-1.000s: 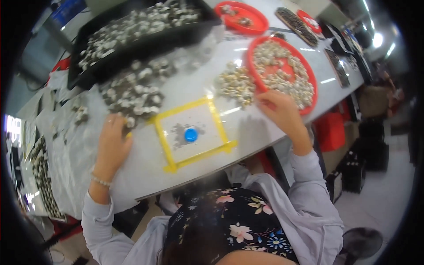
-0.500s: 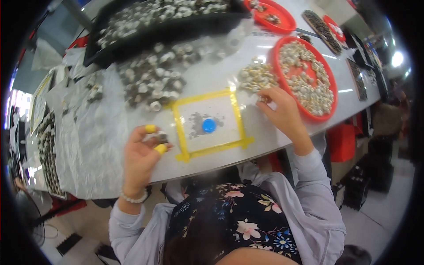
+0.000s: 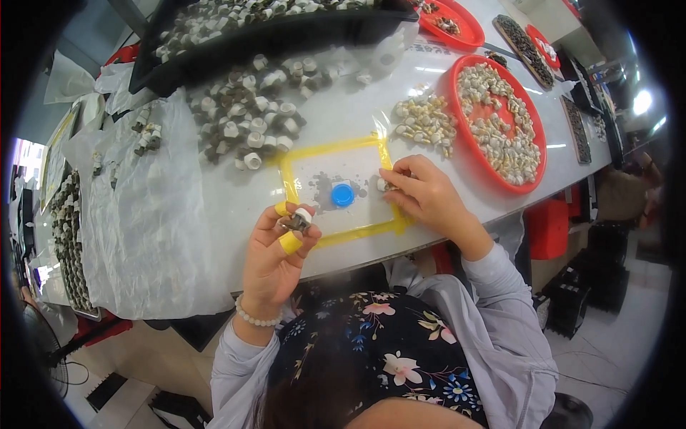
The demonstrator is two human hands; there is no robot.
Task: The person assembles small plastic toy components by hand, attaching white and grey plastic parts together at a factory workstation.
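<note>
My left hand [image 3: 268, 261], with yellow finger covers on two fingertips, grips a small white-capped, grey-brown piece [image 3: 301, 218] over the lower left of a square marked by yellow tape [image 3: 289, 171]. A small pale piece [image 3: 383, 184] is pinched in the fingertips of my right hand [image 3: 429, 196], at the right side of that square. Between the hands, a round blue cap [image 3: 342, 195] sits inside the square, with dark wet-looking spots around it. Close by my right hand, farther back, lies a loose pile of small whitish-yellow pieces [image 3: 423, 123].
A red round tray [image 3: 541, 136] of similar pale pieces stands at the right. White-capped brown pieces [image 3: 250, 129] lie heaped before a large black bin [image 3: 286, 44]. Plastic sheeting [image 3: 153, 236] covers the table's left. A second red tray [image 3: 475, 34] sits farther back.
My left hand has moved right with its white-capped piece, to the edge of the taped square. My right hand has moved left from beside the pale pile, bringing a small pale piece.
</note>
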